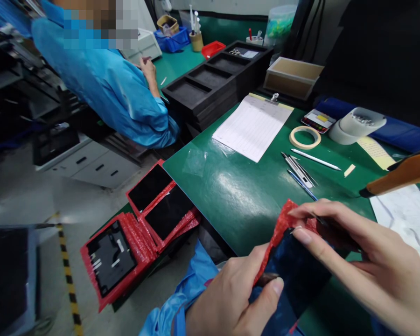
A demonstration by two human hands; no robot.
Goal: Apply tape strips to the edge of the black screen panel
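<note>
A dark, glossy flat panel (294, 270) with red bubble wrap (278, 228) along its edge is held up between my two hands at the near side of the table. My left hand (236, 294) is closed on its left edge, thumb on the dark face and fingers behind the red wrap. At the upper corner my right hand (367, 256) pinches the wrap and the panel's edge between thumb and fingers. Something slim and dark lies under the right fingers; I cannot tell what it is.
Red bubble-wrap bags (140, 238) with dark panels are stacked left of the green table (227, 186). On the table lie a clipboard (255, 123), tape roll (304, 137), pens and tweezers (297, 170). An orange-handled tool (402, 175) juts in at right. A co-worker (105, 88) sits beyond.
</note>
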